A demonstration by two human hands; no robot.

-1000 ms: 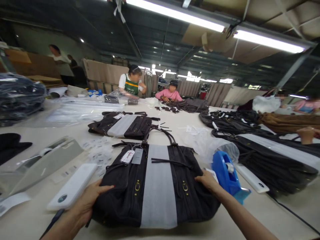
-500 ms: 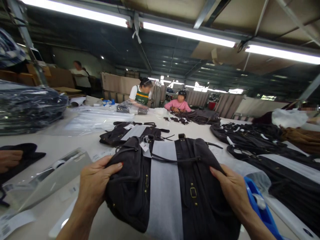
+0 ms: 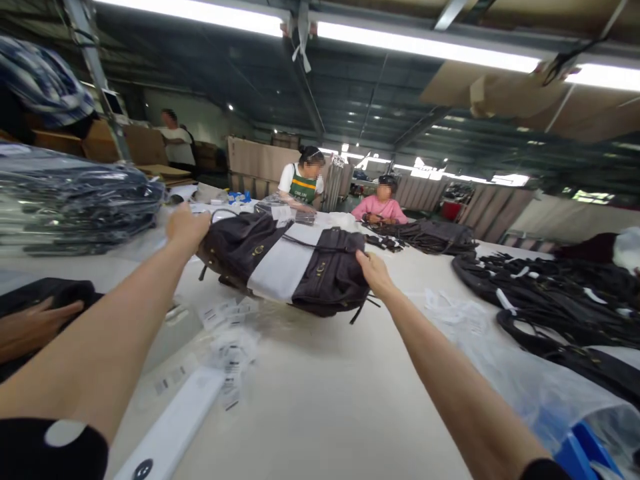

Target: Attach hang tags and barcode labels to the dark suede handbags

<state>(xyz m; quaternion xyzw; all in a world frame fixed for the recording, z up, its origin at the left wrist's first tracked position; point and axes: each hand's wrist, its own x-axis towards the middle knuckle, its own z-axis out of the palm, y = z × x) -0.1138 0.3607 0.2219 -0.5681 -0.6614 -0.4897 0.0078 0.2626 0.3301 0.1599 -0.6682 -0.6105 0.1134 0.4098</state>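
Note:
A dark brown handbag [image 3: 240, 247] wrapped in a white paper band [image 3: 286, 261] is held out at arm's length over the table, on or just above another bag I can barely see. My left hand [image 3: 186, 225] grips its left end, fingers closed on the fabric. My right hand [image 3: 373, 271] grips its right end. Both arms are stretched far forward.
Loose white tags [image 3: 227, 333] and a white flat device [image 3: 173, 427] lie on the table [image 3: 325, 400] near me. Bagged dark goods [image 3: 75, 200] are stacked at left, black bags and straps [image 3: 545, 293] at right, a blue tape dispenser [image 3: 583, 453] low right. Another person's hand [image 3: 30, 327] rests at left. Two workers sit at the far end.
The bag was lifted from right in front of me and carried forward and away, to the far pile. Both hands stayed on its ends; my view swung left.

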